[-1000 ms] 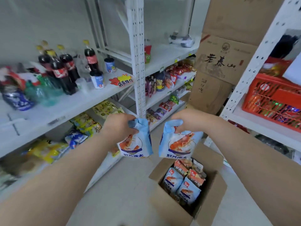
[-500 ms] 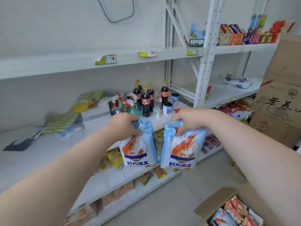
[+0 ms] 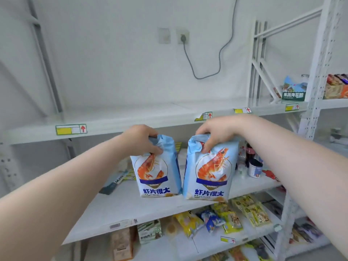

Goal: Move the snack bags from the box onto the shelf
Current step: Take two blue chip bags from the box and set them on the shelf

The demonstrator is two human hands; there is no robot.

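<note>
Before the shelf (image 3: 131, 210), left grip (image 3: 140, 141) and right grip (image 3: 216, 132) pinch pale-blue prawn-printed snack bags (image 3: 156, 172) (image 3: 208, 175).

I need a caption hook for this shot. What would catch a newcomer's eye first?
First, the two pale blue prawn-printed bags at mid-picture: the left hand grips the left snack bag by its top, the right hand grips the right snack bag likewise. Behind them runs the white shelf; above, a grey cable droops from a wall socket.
</note>
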